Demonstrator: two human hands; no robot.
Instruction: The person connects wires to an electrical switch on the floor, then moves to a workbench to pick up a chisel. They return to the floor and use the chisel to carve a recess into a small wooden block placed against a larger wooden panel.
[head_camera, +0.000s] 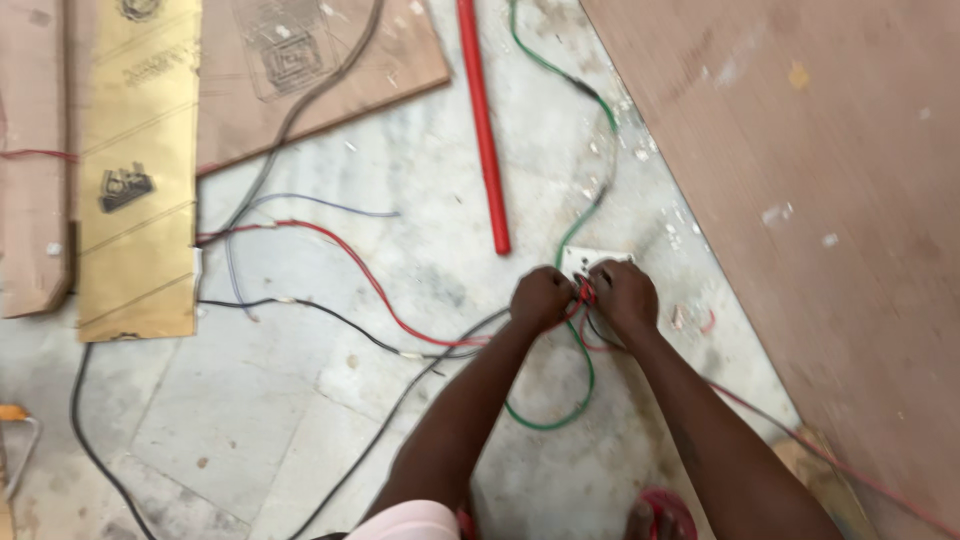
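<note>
1. The left hand (541, 298) and the right hand (622, 293) meet low over a small white switch plate (590, 258) that lies flat on the pale stone floor (300, 400), just beside the edge of a large brown plywood sheet (800, 200).
2. The plate is squarish and white – only its upper part shows, the rest is hidden under the knuckles.
3. Both hands are curled tight, fingers clenched around a bunch of red wires (583, 293) pinched between them at the plate's near edge.
4. A green wire (590, 205) snakes down from the top of the view to the plate and loops out below the hands.
5. A long red wire (350, 262) and a black wire (330, 316) run in from the left toward the left hand.
6. A straight red tube (484, 125) lies on the floor above the hands, apart from them.
7. Further left lie a gold-coloured cardboard strip (140, 170) and brown cardboard (330, 60) – well apart from the hands.
</note>
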